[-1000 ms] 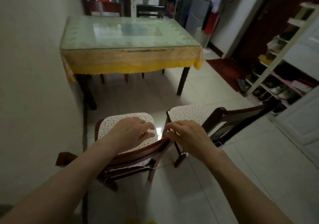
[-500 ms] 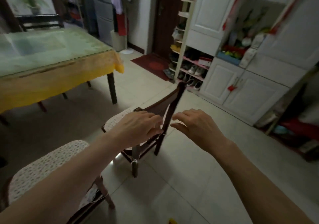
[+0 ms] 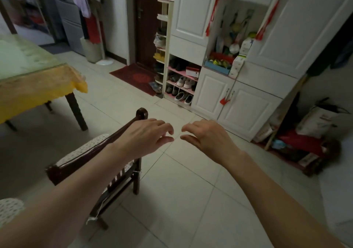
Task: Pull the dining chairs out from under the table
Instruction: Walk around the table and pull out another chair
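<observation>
A dark wooden dining chair (image 3: 91, 152) with a patterned seat cushion stands on the tiled floor, away from the table (image 3: 36, 83), which has a yellow cloth under glass. My left hand (image 3: 145, 137) hovers just past the chair's top rail, fingers curled and apart, holding nothing. Level with it to the right, my right hand (image 3: 206, 137) is also empty with loose fingers. The cushion of a second chair (image 3: 9, 209) shows at the lower left edge.
A white cabinet (image 3: 238, 102) and a shoe rack (image 3: 179, 81) full of shoes stand ahead on the right. A red doormat (image 3: 133, 77) lies before a dark door. Bags and clutter (image 3: 309, 138) sit at the right wall.
The view has swung right, away from the table. My hands left the two chair backs they rested on and now hang free beyond the right chair's rail.
</observation>
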